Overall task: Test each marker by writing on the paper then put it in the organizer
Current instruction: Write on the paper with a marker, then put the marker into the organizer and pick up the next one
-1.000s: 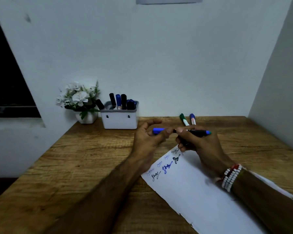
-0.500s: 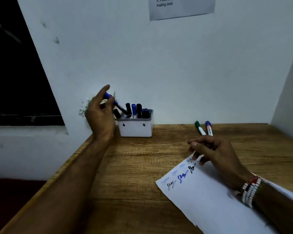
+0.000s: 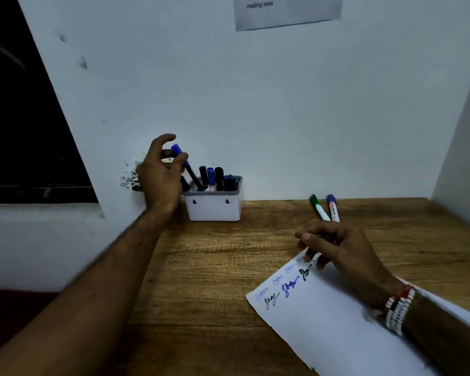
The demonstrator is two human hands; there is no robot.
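Observation:
My left hand (image 3: 159,177) is raised at the left side of the white organizer (image 3: 215,210) by the wall. It pinches a blue-capped marker (image 3: 192,172) that slants down with its lower end inside the organizer, among several black and blue markers standing there. My right hand (image 3: 339,248) rests on the top corner of the white paper (image 3: 323,321), fingers loosely curled and holding nothing. Scribbles in black and blue run along the paper's top edge. A green marker (image 3: 318,206) and a blue marker (image 3: 333,208) lie side by side on the table just beyond my right hand.
The wooden table (image 3: 215,267) meets white walls at the back and right. A small pot of white flowers (image 3: 129,175) stands left of the organizer, mostly behind my left hand. A printed notice (image 3: 288,9) hangs on the wall. The table's left edge drops off near my left forearm.
My left hand took the blue-capped marker from in front of me to the organizer and lowered its end in. My right hand let go and settled on the paper's corner.

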